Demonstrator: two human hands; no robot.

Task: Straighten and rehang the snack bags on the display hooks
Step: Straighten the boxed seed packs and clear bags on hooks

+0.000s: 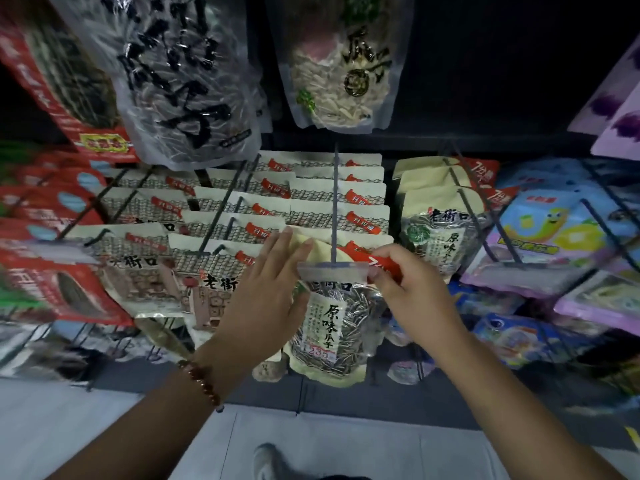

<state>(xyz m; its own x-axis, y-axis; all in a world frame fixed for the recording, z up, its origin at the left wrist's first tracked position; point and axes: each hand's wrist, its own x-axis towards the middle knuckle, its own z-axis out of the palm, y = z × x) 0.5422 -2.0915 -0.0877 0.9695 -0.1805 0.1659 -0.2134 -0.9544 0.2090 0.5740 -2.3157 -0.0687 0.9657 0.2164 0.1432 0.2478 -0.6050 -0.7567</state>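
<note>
Glossy cream plastic with a clear window of striped seeds: that is the snack bag [323, 327] you have at the near end of the middle hook [334, 206], a thin dark metal rod running away from you over a row of flat cream bag tops. Your left hand [266, 299] lies with straight fingers against the bag's left edge and upper corner, pressing rather than grasping. Your right hand [412, 289] has a pinching grip on the bag's red top-right corner, just beside the translucent price tag strip [332, 271] at the hook's tip. A string of round reddish-brown beads [201, 379] circles your left wrist. To the left hang more cream bags with tiled-roof print; to the right, another cream stack [440, 216], then soft purple and blue pouches [540, 237]. Far above, two crinkled clear bags hang.
</note>
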